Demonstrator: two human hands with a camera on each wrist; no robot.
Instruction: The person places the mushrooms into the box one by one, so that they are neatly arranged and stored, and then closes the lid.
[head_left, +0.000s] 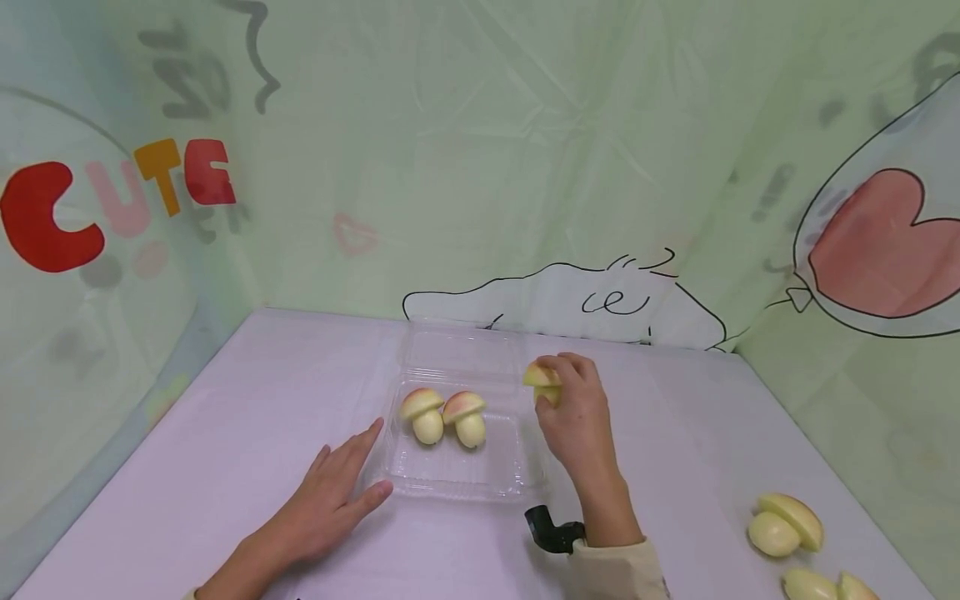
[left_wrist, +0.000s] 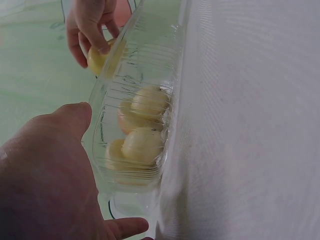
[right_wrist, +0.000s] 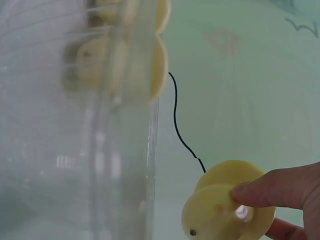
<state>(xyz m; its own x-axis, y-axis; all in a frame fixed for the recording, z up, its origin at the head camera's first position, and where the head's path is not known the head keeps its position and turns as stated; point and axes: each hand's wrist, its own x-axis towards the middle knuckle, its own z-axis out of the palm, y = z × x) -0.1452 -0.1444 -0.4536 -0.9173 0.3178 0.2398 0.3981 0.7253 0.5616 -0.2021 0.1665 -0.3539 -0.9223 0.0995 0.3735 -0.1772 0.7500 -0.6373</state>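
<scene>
A clear plastic clamshell box (head_left: 457,492) lies on the table with its lid folded back. Two mushroom-shaped pieces (head_left: 427,427), pale yellow with reddish caps, sit side by side in its far left part. My right hand (head_left: 577,417) pinches a third mushroom-shaped piece (right_wrist: 210,212) between thumb and fingers, near the box's right side; in the right wrist view its rounded stem end faces the camera. At the box's left edge is my left hand (head_left: 330,500), fingers extended and thumb spread, holding nothing. In the left wrist view that thumb overlaps the rim.
More mushroom-shaped pieces (head_left: 787,525) lie at the table's right front, one cut off by the frame's bottom edge. A black curved part (head_left: 553,531) sticks out at the right wrist. Printed fabric walls (head_left: 480,167) rise behind and beside the pale table (head_left: 300,367).
</scene>
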